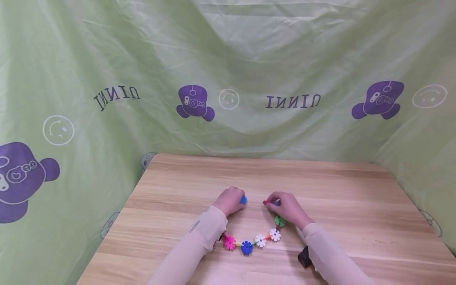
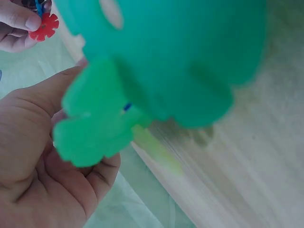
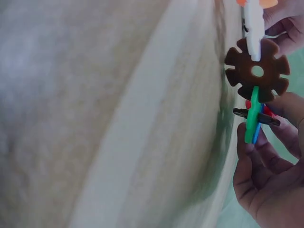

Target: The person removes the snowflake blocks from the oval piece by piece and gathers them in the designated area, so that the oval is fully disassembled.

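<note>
A curved chain of toothed plastic discs lies on the wooden table (image 1: 331,186) between my hands: pink disc (image 1: 229,242), blue disc (image 1: 246,247), two white discs (image 1: 267,237), green disc (image 1: 279,221). My left hand (image 1: 239,201) curls round a blue piece (image 1: 244,200) at the chain's left end. My right hand (image 1: 271,202) pinches the right end, where a red disc (image 2: 45,26) and a blue bit show. The right wrist view shows a brown disc (image 3: 257,71), an edge-on green disc (image 3: 251,116) and my fingers (image 3: 266,180) round them. Blurred green discs (image 2: 156,71) fill the left wrist view.
A green printed cloth (image 1: 228,79) hangs round the table on the back, left and right. A small black object (image 1: 304,256) sits by my right sleeve. Bare wood stretches behind and beside both hands.
</note>
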`<state>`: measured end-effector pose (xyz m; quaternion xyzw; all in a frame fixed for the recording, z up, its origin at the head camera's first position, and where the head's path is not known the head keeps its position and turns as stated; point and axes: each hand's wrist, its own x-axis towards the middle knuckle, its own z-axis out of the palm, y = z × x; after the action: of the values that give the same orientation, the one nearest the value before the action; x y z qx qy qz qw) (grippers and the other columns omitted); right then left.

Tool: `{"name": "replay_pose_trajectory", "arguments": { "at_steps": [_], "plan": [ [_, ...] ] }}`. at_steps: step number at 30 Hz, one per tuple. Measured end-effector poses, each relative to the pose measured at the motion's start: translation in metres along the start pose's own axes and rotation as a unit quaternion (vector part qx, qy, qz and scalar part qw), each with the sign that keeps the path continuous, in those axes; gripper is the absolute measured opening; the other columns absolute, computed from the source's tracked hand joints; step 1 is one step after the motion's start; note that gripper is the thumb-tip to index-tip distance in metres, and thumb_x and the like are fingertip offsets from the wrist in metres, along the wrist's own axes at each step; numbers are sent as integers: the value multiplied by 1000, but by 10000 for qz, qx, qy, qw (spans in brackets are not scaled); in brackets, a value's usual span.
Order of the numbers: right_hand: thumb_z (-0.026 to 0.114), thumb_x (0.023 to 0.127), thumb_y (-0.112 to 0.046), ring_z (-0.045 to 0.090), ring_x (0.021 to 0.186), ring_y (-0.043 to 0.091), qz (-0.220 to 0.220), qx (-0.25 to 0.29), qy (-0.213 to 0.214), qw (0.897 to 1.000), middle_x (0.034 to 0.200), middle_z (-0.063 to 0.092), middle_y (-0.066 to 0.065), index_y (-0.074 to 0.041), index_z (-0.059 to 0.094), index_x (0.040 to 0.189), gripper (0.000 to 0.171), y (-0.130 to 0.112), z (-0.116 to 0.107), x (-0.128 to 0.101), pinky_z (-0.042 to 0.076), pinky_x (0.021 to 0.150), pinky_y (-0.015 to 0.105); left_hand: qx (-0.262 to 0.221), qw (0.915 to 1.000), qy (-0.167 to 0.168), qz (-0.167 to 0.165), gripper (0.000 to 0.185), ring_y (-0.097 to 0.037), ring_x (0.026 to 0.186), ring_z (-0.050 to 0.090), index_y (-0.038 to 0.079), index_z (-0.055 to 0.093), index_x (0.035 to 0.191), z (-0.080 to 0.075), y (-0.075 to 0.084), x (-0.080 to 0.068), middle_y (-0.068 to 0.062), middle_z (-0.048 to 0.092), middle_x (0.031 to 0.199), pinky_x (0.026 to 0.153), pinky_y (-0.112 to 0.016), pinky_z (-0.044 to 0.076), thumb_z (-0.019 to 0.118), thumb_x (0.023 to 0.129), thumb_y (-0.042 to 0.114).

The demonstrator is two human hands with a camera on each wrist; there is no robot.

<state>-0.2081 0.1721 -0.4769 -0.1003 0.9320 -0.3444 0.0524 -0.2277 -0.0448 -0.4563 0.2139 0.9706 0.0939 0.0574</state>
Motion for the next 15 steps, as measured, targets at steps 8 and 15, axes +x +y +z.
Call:
{"name": "replay_pose_trajectory", "arguments": {
  "at_steps": [8,15],
  "plan": [
    [73,80,-17,58,72,11,136,459,-185,9987,85,66,0,-11,67,95,17,0,-5,-3,50,61,23,-92,9999,15,-101,54,-21,94,61,7,58,120,-5,1,-2,-9,62,110,87,-33,53,78,75,30],
    [67,83,-11,63,75,13,371,1144,-378,9920,86,68,5,-7,66,98,16,-6,-8,-9,52,61,25,75,9988,346,348,58,-23,106,58,9,57,124,-12,11,-4,-9,58,119,94,-33,49,78,74,29]
  ]
}}
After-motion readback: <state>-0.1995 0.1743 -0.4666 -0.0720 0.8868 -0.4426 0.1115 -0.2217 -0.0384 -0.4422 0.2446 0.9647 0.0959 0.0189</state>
